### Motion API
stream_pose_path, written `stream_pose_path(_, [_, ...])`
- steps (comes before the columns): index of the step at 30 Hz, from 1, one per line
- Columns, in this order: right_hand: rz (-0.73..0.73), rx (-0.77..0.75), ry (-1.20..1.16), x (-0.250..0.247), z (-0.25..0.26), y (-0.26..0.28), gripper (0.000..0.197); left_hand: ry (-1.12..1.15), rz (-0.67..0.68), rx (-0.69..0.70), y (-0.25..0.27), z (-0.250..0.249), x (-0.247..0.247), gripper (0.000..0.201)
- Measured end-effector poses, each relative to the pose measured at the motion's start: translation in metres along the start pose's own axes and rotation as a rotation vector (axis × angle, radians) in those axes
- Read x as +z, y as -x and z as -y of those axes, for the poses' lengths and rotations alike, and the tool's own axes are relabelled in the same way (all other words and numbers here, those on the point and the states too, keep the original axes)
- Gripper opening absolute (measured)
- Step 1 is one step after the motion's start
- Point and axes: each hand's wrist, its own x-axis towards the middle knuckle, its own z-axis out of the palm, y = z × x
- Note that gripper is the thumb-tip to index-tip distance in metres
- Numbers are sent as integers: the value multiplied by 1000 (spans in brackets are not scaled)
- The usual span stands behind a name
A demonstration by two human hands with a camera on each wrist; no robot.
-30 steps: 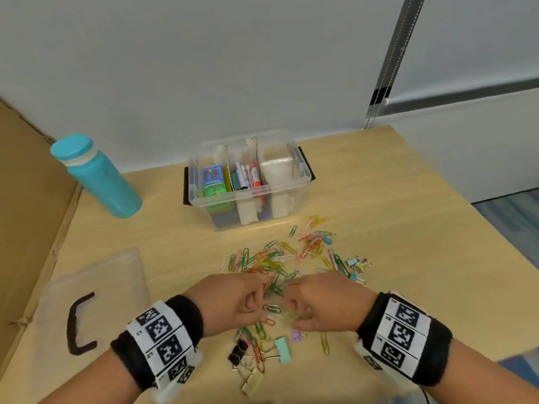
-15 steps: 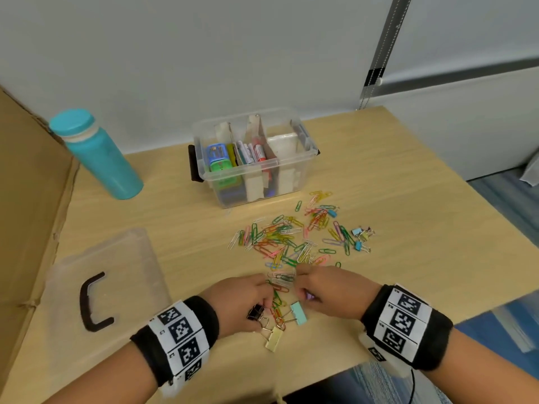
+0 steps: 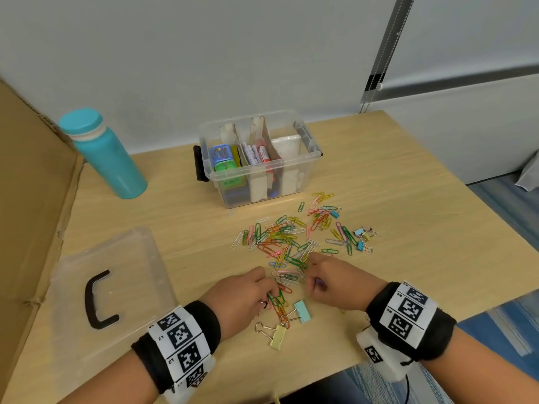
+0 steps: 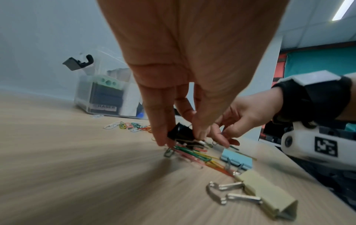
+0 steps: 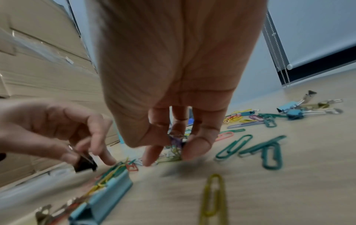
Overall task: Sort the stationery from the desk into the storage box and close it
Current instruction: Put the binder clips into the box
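Coloured paper clips (image 3: 287, 236) lie scattered over the middle of the desk in front of the clear storage box (image 3: 291, 164), which stands open with markers and erasers inside. My left hand (image 3: 243, 293) pinches a black binder clip (image 4: 180, 134) just above the desk. My right hand (image 3: 335, 279) pinches a small purple clip (image 5: 176, 140) together with a few paper clips. Below the hands lie a light blue binder clip (image 3: 303, 312) and a pale yellow binder clip (image 3: 278, 336).
The box's clear lid (image 3: 110, 290) with a black handle lies at the left. A teal bottle (image 3: 105, 154) stands at the back left beside a cardboard panel (image 3: 29, 199). Small blue and yellow binder clips (image 3: 363, 237) sit at the right of the pile.
Both hands have stayed low at the near edge of the pile, picking among the clips. The left hand has taken hold of the black binder clip. The head view has tilted and shifted.
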Motion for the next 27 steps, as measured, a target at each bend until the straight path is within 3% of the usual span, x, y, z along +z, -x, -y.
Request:
stream_pose_path(5, [-24,-32,-32,5,-3,2,17,119,-89,115,6,-4,-2,25])
stream_pose_path(8, [-16,-56,-63,6,2,3,20,123,-60,160,5,-3,2,22])
stream_pose_path(12, [64,-54,-124,4,12,7,4,64,49,136,3,-4,10,47])
stream_pose_path(16, [160,-86,-40,6,16,9,42,20,167,103,-1,-8,13,45])
stream_pose_path(18, [178,-78,10,10,16,7,50,-22,264,84,-2,-11,11,51])
stream_pose_path(20, [192,-73,23,13,16,5,46,-85,292,94,-3,-11,13,53])
stream_pose_path(27, [262,-6,-40,-2,12,6,27,-84,201,91,-7,-6,15,39])
